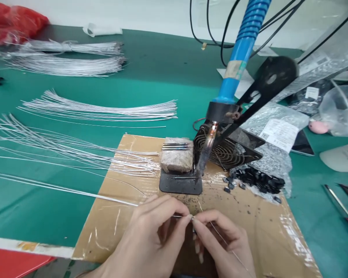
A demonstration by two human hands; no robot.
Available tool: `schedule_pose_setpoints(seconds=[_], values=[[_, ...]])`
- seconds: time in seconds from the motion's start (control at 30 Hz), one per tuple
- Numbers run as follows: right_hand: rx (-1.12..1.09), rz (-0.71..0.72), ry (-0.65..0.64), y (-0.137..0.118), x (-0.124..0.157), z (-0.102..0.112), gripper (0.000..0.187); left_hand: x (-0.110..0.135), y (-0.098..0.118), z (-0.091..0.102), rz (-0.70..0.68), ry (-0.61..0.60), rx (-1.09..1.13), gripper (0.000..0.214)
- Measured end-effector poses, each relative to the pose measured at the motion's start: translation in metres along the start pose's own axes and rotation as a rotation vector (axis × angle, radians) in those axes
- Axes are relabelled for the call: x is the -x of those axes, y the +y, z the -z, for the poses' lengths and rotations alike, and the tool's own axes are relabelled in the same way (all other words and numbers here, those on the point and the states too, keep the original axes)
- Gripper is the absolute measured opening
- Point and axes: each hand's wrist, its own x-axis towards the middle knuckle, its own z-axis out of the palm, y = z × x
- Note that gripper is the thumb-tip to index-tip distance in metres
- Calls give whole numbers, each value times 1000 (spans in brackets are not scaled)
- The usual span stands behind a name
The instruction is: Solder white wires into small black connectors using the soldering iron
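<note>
My left hand (pixel 150 231) is closed in a pinch on white wires (pixel 104 197), which run in from the left edge and pass under its fingers. Fingertips of my right hand (pixel 223 243) meet those of the left at the wire end, with a small dark piece just below, mostly hidden. A thin silvery solder wire (pixel 219 231) threads through the right hand's fingers and sticks up beyond them. Above both hands, a blue-handled soldering iron (pixel 210 139) points down from a black clamp (pixel 266 88). Its tip is over a black base plate (pixel 179 187).
Cardboard (pixel 118 220) covers the green table (pixel 191 88). On the plate sits a greyish block (pixel 176 158) with dark-tipped wire ends across it. A fan (pixel 229 148), small black pieces (pixel 258 179) and bubble wrap (pixel 284 119) are at right; white wire bundles (pixel 104 110) lie left.
</note>
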Motion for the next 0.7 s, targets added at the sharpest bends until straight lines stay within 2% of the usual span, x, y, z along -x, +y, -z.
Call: schedule_pose_setpoints(seconds=[0.33, 0.53, 0.7], values=[[4, 16, -6, -3, 0, 2, 43, 2, -5, -3, 124, -68, 40, 18], [-1, 69, 70, -8, -2, 5, 37, 1, -5, -4, 198, -4, 159, 18], [5, 90, 72, -8, -3, 7, 34, -2, -5, -2, 195, 7, 172, 18]])
